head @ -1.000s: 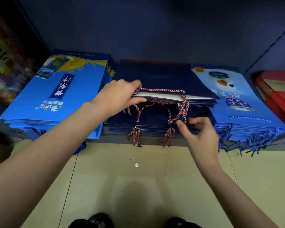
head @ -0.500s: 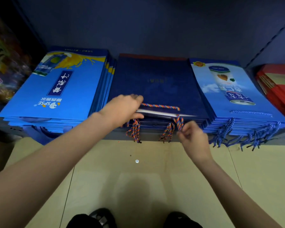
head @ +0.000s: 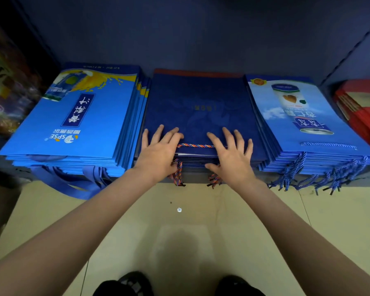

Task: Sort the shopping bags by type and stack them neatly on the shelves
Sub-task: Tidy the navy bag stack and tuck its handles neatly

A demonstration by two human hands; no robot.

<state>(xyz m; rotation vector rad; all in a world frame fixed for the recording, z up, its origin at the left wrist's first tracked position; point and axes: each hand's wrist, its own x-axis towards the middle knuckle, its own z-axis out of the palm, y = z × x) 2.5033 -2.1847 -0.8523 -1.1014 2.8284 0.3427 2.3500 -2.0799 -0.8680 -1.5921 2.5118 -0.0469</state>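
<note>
Light-blue juice bags [head: 73,116] sit squared on the shelf's left; next the left hand [head: 158,150], grip spread flat, presses the navy bag stack [head: 201,103] in the middle, likely to flatten it; its rope handle [head: 195,145] lies between the hands; the right hand [head: 231,154] presses alike, fingers splayed; almond-drink bags [head: 308,124] beside; red bags [head: 361,107] far right.
</note>
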